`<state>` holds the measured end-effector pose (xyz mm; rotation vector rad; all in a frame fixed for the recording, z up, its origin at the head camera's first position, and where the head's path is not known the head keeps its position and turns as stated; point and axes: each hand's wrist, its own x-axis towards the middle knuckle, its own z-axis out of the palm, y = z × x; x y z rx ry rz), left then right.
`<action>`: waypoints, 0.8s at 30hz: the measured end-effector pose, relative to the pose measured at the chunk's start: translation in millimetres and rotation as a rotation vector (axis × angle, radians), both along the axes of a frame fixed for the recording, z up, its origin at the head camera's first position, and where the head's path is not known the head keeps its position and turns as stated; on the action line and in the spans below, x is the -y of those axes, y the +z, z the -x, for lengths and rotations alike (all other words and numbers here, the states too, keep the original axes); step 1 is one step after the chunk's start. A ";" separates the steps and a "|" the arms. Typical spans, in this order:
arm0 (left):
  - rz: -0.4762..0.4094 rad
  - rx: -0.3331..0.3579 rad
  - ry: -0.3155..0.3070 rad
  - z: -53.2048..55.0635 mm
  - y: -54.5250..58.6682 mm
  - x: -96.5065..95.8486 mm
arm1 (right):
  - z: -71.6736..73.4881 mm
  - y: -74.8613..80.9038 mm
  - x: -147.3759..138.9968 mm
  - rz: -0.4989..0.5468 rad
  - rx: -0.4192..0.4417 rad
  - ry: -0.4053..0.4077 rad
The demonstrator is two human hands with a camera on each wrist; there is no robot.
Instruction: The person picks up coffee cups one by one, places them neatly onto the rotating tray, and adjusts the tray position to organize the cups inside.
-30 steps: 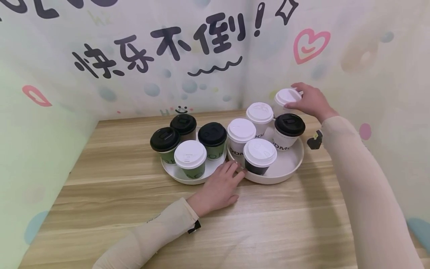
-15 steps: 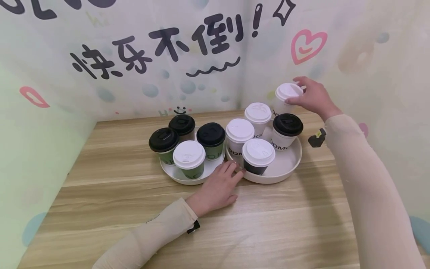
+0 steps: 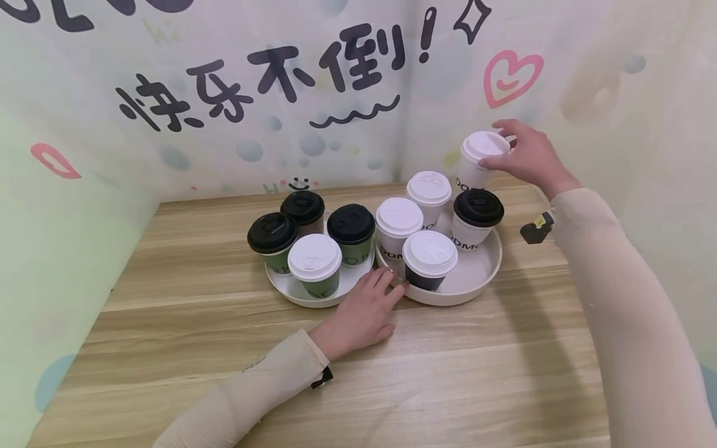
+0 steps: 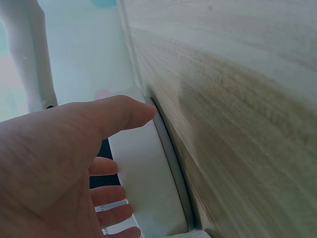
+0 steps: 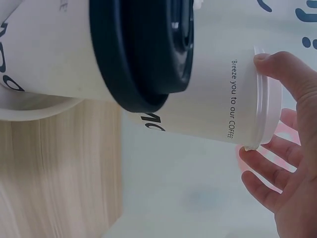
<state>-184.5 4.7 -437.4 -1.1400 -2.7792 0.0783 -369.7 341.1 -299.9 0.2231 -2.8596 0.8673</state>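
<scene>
My right hand (image 3: pixel 532 157) grips a white paper coffee cup (image 3: pixel 472 175) by the rim of its white lid (image 3: pixel 483 145), at the back right. In the right wrist view the thumb and fingers pinch the edges of the lid, and the printed cup (image 5: pixel 213 99) is partly hidden by a black-lidded cup (image 5: pixel 143 54). My left hand (image 3: pixel 361 311) lies low on the table, fingertips touching the front rim of the right-hand tray (image 3: pixel 448 298). Its thumb is stretched along the tray wall (image 4: pixel 148 173) in the left wrist view, its fingers loosely extended at the rim.
The right-hand tray holds several lidded cups, one black-lidded (image 3: pixel 478 208), beside the held cup. A second white tray (image 3: pixel 313 303) on its left bears several cups with black or white lids. A printed backdrop (image 3: pixel 224 149) rises behind the wooden table (image 3: pixel 196 280).
My right hand has raised the white-lidded cup and shifted slightly right, so more of the cup's side shows above the black-lidded cup. My left hand has stayed at the tray rim.
</scene>
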 end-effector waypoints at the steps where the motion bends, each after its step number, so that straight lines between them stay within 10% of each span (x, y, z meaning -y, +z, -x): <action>1: 0.000 0.001 0.000 0.1 -0.2 -0.1 | -0.6 1.2 -0.2 0.001 -0.002 0.000; 24: -0.010 -0.001 0.001 -1.0 0.3 -0.3 | -22.6 38.9 2.7 0.021 -0.051 0.012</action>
